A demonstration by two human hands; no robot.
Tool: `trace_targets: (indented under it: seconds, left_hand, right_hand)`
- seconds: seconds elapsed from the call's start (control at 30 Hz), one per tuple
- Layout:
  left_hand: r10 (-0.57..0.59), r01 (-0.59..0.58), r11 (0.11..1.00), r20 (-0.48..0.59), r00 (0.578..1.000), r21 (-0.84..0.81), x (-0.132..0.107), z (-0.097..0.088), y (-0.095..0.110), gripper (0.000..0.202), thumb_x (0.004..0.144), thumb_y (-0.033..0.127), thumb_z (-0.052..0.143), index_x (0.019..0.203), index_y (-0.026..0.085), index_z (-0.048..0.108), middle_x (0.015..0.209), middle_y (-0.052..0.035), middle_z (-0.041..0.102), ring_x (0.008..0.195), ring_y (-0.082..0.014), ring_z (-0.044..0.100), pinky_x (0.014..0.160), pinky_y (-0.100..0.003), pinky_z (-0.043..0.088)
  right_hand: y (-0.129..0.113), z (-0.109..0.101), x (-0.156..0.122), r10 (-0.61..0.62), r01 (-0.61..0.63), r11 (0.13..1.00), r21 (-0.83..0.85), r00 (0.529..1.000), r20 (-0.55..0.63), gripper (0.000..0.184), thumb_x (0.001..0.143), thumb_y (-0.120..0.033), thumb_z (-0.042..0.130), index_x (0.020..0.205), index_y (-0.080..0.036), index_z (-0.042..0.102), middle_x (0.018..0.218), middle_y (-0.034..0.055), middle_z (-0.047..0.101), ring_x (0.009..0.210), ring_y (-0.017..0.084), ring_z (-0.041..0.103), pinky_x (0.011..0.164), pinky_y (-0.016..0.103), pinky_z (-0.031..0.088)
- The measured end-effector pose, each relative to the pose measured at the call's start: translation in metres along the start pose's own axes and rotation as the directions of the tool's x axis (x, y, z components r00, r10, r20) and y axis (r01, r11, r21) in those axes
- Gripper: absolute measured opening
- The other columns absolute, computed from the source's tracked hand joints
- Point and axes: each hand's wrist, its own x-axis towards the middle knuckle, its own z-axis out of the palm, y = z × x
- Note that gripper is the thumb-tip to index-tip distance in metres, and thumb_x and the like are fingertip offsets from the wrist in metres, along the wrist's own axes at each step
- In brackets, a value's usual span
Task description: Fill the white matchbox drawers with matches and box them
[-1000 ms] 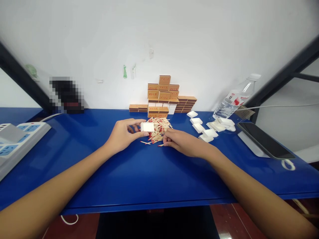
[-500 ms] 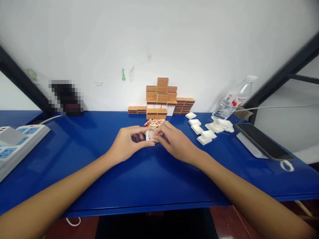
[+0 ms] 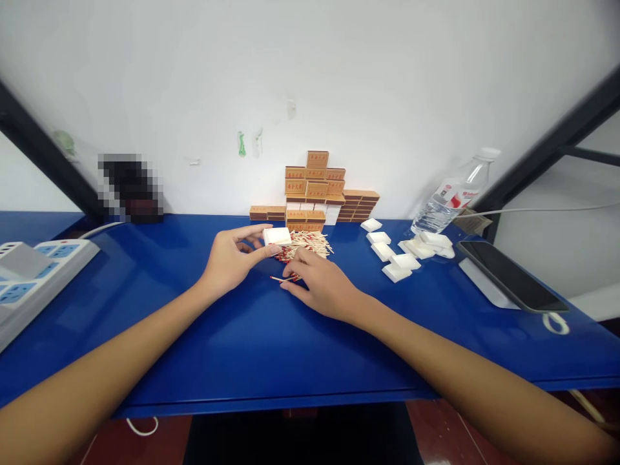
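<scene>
Left hand: grip pinching shallow white rectangular tray.
Right hand: fingers curling over slim red-tipped match; cannot tell whether grip is pinching.
Bench: shining smooth blue.

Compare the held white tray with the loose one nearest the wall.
The left hand grips the held tray; the loose tray lies on the table. The held tray is at the left edge of the match pile; the loose tray is right of it. Both are white.
</scene>
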Motion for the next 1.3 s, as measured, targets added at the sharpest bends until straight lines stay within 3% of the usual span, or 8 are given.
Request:
trace_targets:
  seconds: [0.13, 0.23, 0.4, 0.53, 0.7, 0.93, 1.13, 1.3]
  left_hand:
    - [0.006, -0.007, 1.000, 0.019, 1.000, 0.023, 0.000, -0.001, 0.000, 0.053, 0.076, 0.045, 0.089, 0.122, 0.020, 0.080, 0.087, -0.0055, 0.077, 0.073, -0.0162, 0.065, 0.064, -0.027, 0.051]
    - [0.015, -0.015, 1.000, 0.025, 1.000, 0.021, 0.000, -0.002, 0.000, 0.052, 0.077, 0.045, 0.088, 0.122, 0.020, 0.080, 0.088, -0.0059, 0.078, 0.074, -0.0166, 0.066, 0.064, -0.027, 0.052]
    - [0.005, -0.006, 0.999, 0.027, 1.000, 0.035, 0.000, -0.001, -0.001, 0.053, 0.076, 0.045, 0.089, 0.122, 0.020, 0.080, 0.088, -0.0064, 0.078, 0.075, -0.0173, 0.066, 0.067, -0.029, 0.052]
    - [-0.026, 0.025, 1.000, 0.130, 0.991, 0.009, -0.009, 0.008, 0.007, 0.055, 0.073, 0.046, 0.091, 0.121, 0.021, 0.081, 0.086, -0.0046, 0.077, 0.072, -0.0163, 0.064, 0.066, -0.029, 0.051]
    - [-0.039, 0.051, 0.997, 0.209, 0.977, -0.050, -0.024, 0.018, 0.019, 0.053, 0.073, 0.044, 0.091, 0.120, 0.022, 0.081, 0.084, -0.0029, 0.075, 0.064, -0.0131, 0.057, 0.062, -0.028, 0.050]
    - [-0.034, 0.045, 0.998, 0.201, 0.979, -0.049, -0.022, 0.016, 0.020, 0.054, 0.074, 0.045, 0.091, 0.122, 0.022, 0.081, 0.083, -0.0033, 0.077, 0.068, -0.0149, 0.060, 0.065, -0.029, 0.051]
    - [-0.021, 0.026, 0.999, 0.191, 0.981, -0.026, -0.020, 0.015, 0.021, 0.050, 0.074, 0.043, 0.091, 0.119, 0.023, 0.082, 0.086, -0.0042, 0.079, 0.068, -0.0152, 0.061, 0.064, -0.029, 0.051]
    - [-0.035, 0.047, 0.997, 0.195, 0.980, -0.060, -0.017, 0.014, 0.017, 0.052, 0.074, 0.041, 0.091, 0.121, 0.022, 0.081, 0.086, -0.0040, 0.079, 0.068, -0.0146, 0.061, 0.064, -0.028, 0.051]
  right_hand:
    - [-0.001, 0.004, 0.005, -0.001, 0.005, 0.999, -0.044, 0.995, 0.098, 0.011, 0.104, -0.024, 0.061, 0.097, -0.017, 0.066, 0.103, 0.0098, 0.062, 0.095, 0.023, 0.060, 0.082, 0.037, 0.050]
    - [0.000, -0.001, 0.005, 0.002, 0.001, 1.000, -0.031, 0.995, 0.104, 0.013, 0.106, -0.024, 0.056, 0.097, -0.018, 0.063, 0.104, 0.0096, 0.060, 0.096, 0.023, 0.059, 0.083, 0.037, 0.049]
    - [0.003, -0.020, 0.005, 0.030, -0.014, 0.990, 0.143, 0.994, -0.110, 0.011, 0.108, -0.022, 0.051, 0.099, -0.022, 0.057, 0.104, 0.0065, 0.057, 0.095, 0.020, 0.058, 0.087, 0.036, 0.048]
    - [0.004, -0.028, 0.006, 0.116, -0.041, 0.968, 0.250, 0.949, -0.294, 0.009, 0.107, -0.027, 0.053, 0.102, -0.022, 0.057, 0.105, 0.0059, 0.056, 0.092, 0.020, 0.059, 0.083, 0.034, 0.049]
    - [-0.002, -0.023, 0.006, 0.098, -0.046, 0.974, 0.224, 0.968, -0.230, 0.010, 0.107, -0.027, 0.055, 0.100, -0.022, 0.060, 0.103, 0.0054, 0.056, 0.092, 0.019, 0.059, 0.082, 0.033, 0.048]
    - [0.003, -0.029, 0.002, 0.093, -0.037, 0.974, 0.225, 0.964, -0.248, 0.007, 0.105, -0.026, 0.057, 0.101, -0.022, 0.062, 0.100, 0.0042, 0.056, 0.086, 0.018, 0.057, 0.076, 0.032, 0.047]
    - [0.014, -0.039, 0.000, 0.039, -0.015, 0.992, 0.126, 0.982, -0.186, 0.006, 0.102, -0.025, 0.061, 0.101, -0.023, 0.066, 0.098, 0.0040, 0.054, 0.084, 0.019, 0.053, 0.076, 0.033, 0.045]
    - [0.015, -0.048, -0.002, 0.072, -0.033, 0.982, 0.185, 0.975, -0.209, 0.008, 0.102, -0.027, 0.062, 0.103, -0.023, 0.069, 0.091, 0.0021, 0.053, 0.074, 0.016, 0.049, 0.070, 0.032, 0.043]
